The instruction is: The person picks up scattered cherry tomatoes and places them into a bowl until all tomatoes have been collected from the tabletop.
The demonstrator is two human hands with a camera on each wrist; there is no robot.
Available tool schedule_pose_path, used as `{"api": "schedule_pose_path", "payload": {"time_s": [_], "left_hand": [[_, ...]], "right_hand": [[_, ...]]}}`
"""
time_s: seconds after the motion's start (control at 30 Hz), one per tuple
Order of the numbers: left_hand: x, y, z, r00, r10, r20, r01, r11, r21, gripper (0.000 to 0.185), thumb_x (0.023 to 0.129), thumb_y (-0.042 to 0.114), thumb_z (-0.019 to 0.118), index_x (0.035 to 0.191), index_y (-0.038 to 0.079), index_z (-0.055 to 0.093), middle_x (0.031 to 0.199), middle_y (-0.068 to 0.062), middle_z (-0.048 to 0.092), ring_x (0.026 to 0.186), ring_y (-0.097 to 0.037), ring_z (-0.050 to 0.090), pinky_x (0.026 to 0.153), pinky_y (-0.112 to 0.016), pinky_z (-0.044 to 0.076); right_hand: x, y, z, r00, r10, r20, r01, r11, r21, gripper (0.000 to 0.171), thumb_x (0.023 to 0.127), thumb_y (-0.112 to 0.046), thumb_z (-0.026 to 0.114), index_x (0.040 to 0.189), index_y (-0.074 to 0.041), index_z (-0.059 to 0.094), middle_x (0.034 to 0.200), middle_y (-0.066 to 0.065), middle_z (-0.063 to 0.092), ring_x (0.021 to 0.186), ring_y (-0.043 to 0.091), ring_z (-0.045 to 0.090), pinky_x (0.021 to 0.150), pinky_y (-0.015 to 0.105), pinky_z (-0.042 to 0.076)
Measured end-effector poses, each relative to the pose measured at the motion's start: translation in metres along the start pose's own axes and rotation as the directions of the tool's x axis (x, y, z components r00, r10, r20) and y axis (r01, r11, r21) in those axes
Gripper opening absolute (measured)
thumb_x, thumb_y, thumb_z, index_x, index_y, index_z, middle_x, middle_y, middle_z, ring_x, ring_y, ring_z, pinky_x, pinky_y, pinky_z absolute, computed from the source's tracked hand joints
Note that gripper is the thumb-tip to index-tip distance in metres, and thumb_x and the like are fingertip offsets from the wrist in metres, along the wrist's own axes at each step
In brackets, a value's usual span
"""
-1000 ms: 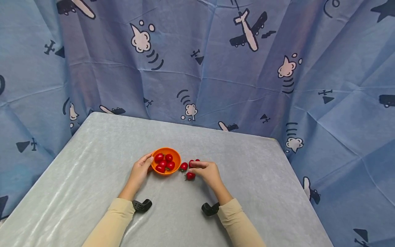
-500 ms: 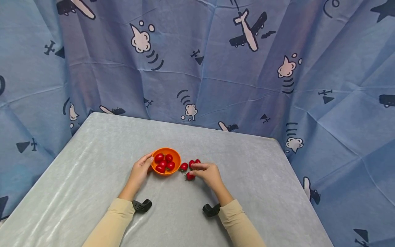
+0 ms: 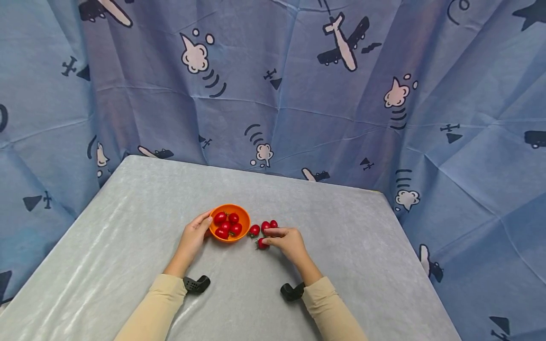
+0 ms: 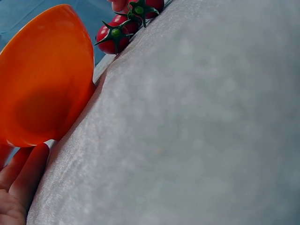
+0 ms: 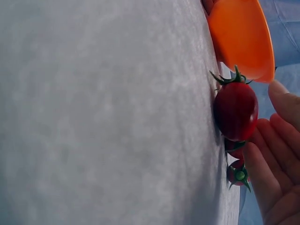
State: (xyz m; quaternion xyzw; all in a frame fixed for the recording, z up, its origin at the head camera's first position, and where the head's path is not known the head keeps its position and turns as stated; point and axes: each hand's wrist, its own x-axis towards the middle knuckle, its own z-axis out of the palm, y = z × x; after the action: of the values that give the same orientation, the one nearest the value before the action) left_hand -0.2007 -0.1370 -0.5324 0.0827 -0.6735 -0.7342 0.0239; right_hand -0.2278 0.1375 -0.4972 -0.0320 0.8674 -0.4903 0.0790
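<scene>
The orange bowl (image 3: pixel 230 221) stands near the middle of the grey table (image 3: pixel 128 227), and I take it as the landmark. Inside the bowl are approx. five red tomatoes (image 3: pixel 227 224).

The left hand (image 3: pixel 194 235) is on the left side of the bowl. Its thumb lies against the rim and the fingers curve around the outer wall, so it holds the bowl lightly. In the left wrist view the fingertips (image 4: pixel 28 173) touch the bowl's bottom edge where it meets the table.

Right of the bowl, four loose tomatoes lie on the table. One (image 3: pixel 254 230) is just beside the bowl, two more (image 3: pixel 268 224) are a bit further right, w/ the right hand's index finger lying over them. The nearest tomato (image 3: pixel 261 243) is right of the bowl and closer to the person.

The right hand (image 3: pixel 287 240) is at this near tomato. Thumb and index are half open, one on each side of it. In the right wrist view the fingers (image 5: pixel 269 164) are close to the tomato (image 5: pixel 235 110), but I cannot tell if they really touch or pinch it. The tomato rests on the table.

Behind the table hangs a blue cloth (image 3: pixel 298 85) w/ airplane pics.
</scene>
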Motion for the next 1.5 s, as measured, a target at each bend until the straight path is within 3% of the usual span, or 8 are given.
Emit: {"api": "schedule_pose_path", "payload": {"time_s": [0.23,0.5,0.83,1.17,1.5], "left_hand": [[0.0004,-0.0018,-0.0006,1.000,0.001,0.004,-0.001,1.000,-0.007,0.046,0.105,0.026,0.050,0.145,0.004,0.049,0.149,-0.016,0.050,0.102,0.011,0.059,0.085,-0.008,0.050],[0.0008,-0.0011,0.0000,1.000,-0.025,0.009,0.025,1.000,-0.004,0.046,0.105,0.028,0.050,0.146,0.006,0.049,0.149,-0.013,0.051,0.102,0.012,0.059,0.086,-0.009,0.051],[0.0005,-0.0003,-0.0007,1.000,-0.021,0.000,0.021,1.000,0.016,0.046,0.105,0.029,0.050,0.146,0.007,0.050,0.148,-0.013,0.052,0.101,0.012,0.059,0.085,-0.009,0.050],[-0.0001,0.0011,0.0001,1.000,-0.022,0.002,0.022,1.000,0.018,0.046,0.105,0.028,0.051,0.145,0.007,0.050,0.147,-0.014,0.054,0.100,0.011,0.060,0.087,-0.009,0.050],[-0.0002,-0.0003,-0.0004,1.000,-0.008,0.002,0.008,1.000,0.003,0.048,0.105,0.028,0.051,0.146,0.004,0.049,0.147,-0.017,0.052,0.100,0.009,0.060,0.085,-0.009,0.051]], "right_hand": [[0.0008,0.0028,-0.0003,0.999,0.013,0.040,-0.012,1.000,-0.029,0.030,0.073,-0.026,0.089,0.101,-0.017,0.081,0.115,0.005,0.075,0.120,0.025,0.062,0.098,0.041,0.050],[0.0010,0.0058,0.0013,0.996,0.015,0.084,-0.011,0.999,-0.048,0.030,0.074,-0.025,0.089,0.101,-0.015,0.081,0.116,0.006,0.073,0.105,0.020,0.060,0.078,0.027,0.048],[0.0018,0.0075,0.0019,0.994,0.003,0.107,0.002,0.999,-0.047,0.031,0.073,-0.022,0.089,0.102,-0.013,0.081,0.113,0.008,0.074,0.100,0.017,0.061,0.074,0.025,0.047],[0.0003,0.0050,0.0013,0.995,0.011,0.104,-0.005,0.999,-0.053,0.028,0.073,-0.021,0.089,0.098,-0.012,0.081,0.108,0.007,0.075,0.092,0.015,0.059,0.071,0.025,0.046],[0.0006,-0.0004,0.0008,0.997,0.017,0.072,-0.013,0.998,-0.055,0.026,0.073,-0.026,0.089,0.095,-0.015,0.082,0.109,0.007,0.074,0.096,0.019,0.058,0.071,0.024,0.047]]}}
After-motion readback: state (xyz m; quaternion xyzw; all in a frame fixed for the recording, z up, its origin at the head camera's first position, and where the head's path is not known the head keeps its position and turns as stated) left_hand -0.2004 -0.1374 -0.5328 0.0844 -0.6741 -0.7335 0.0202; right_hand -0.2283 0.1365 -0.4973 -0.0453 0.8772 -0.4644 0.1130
